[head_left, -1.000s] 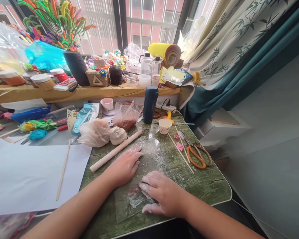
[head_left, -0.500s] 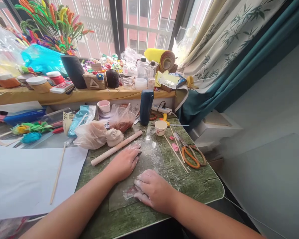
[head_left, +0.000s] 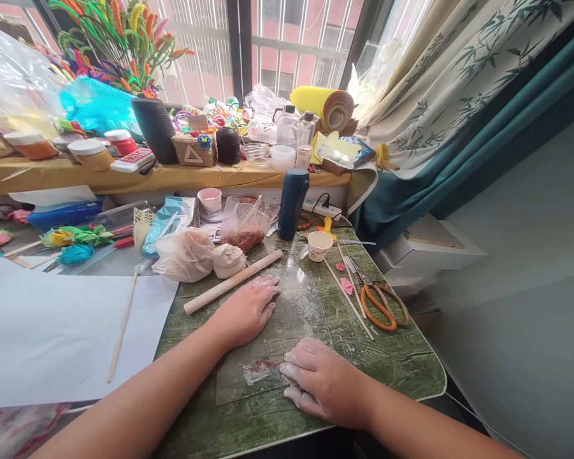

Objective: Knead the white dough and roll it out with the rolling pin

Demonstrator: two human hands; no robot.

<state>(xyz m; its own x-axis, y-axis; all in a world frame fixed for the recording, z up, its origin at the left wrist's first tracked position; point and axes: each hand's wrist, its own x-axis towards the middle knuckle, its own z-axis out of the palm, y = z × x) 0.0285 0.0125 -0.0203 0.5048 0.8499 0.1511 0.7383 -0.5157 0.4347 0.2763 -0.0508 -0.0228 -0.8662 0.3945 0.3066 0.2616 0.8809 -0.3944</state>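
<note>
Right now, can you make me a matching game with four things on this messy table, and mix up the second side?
Things:
1. scissors
2. flask
3. right hand
4. rolling pin

Clues:
A. nearest the reddish smear
B. orange-handled
C. lying just past the left hand
D. dark blue

Right pairs: 1-B, 2-D, 3-A, 4-C
</note>
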